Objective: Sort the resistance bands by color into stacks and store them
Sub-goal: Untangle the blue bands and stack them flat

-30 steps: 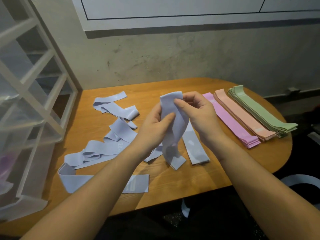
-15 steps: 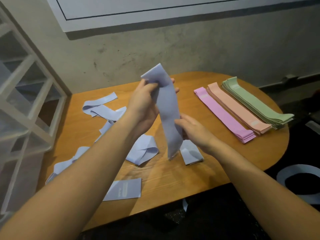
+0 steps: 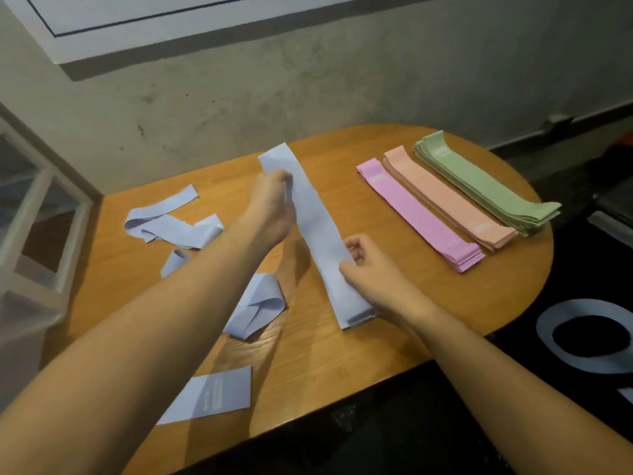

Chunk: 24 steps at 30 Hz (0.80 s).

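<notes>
Head view: flattened lavender band (image 3: 315, 231) stretched along the bench (image 3: 342, 365), pinched near its 11 o'clock end by left hand (image 3: 274, 207), gripped toward the 5 o'clock end by right hand (image 3: 368, 265). At 2 o'clock, side by side: pink stack (image 3: 421, 217), peach stack (image 3: 452, 200), green stack (image 3: 489, 186). At 9 o'clock, loose lavender bands (image 3: 171, 224).

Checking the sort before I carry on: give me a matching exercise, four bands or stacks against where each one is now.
Things:
1. green stack
2. pink stack
3. peach stack
4. stretched blue band

Places:
A. between the other two stacks
B. held by both hands
C. farthest right
D. stack nearest the blue band

Pairs: 1-C, 2-D, 3-A, 4-B
</notes>
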### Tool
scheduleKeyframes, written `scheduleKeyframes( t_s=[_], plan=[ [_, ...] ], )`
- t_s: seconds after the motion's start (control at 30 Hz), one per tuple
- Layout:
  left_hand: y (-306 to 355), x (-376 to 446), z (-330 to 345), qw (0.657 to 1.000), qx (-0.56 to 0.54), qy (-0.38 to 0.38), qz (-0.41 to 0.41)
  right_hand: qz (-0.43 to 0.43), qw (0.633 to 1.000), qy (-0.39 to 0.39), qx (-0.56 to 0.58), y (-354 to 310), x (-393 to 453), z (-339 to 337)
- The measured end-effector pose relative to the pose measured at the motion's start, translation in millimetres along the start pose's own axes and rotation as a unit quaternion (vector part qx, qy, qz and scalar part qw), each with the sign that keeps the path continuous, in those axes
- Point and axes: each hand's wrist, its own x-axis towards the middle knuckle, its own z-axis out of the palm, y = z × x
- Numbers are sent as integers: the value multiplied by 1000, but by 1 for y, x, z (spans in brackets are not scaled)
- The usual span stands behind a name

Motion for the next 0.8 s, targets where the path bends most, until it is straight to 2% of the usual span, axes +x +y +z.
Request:
scheduleKeyframes(
  t_s=[0.17, 0.3, 0.37, 0.47, 0.57, 0.8],
  plan=[
    [-21, 21, -3, 994, 92, 51, 2, 9, 997, -49, -65, 16, 5, 0],
    [-35, 38, -12, 975, 213, 46, 36, -56, 966, -25, -253, 27, 10, -5],
    [-40, 46, -16, 965, 255, 43, 32, -74, 953, -27, -293, 32, 10, -7],
    [-45, 58, -19, 953, 300, 42, 22, -96, 944, 1, -316, 41, 12, -10],
    [-50, 65, -19, 942, 327, 53, 47, -100, 949, 23, -298, 51, 14, -11],
    [-57, 73, -28, 934, 332, 126, 51, -134, 944, 35, -298, 61, 16, -9]
  ],
)
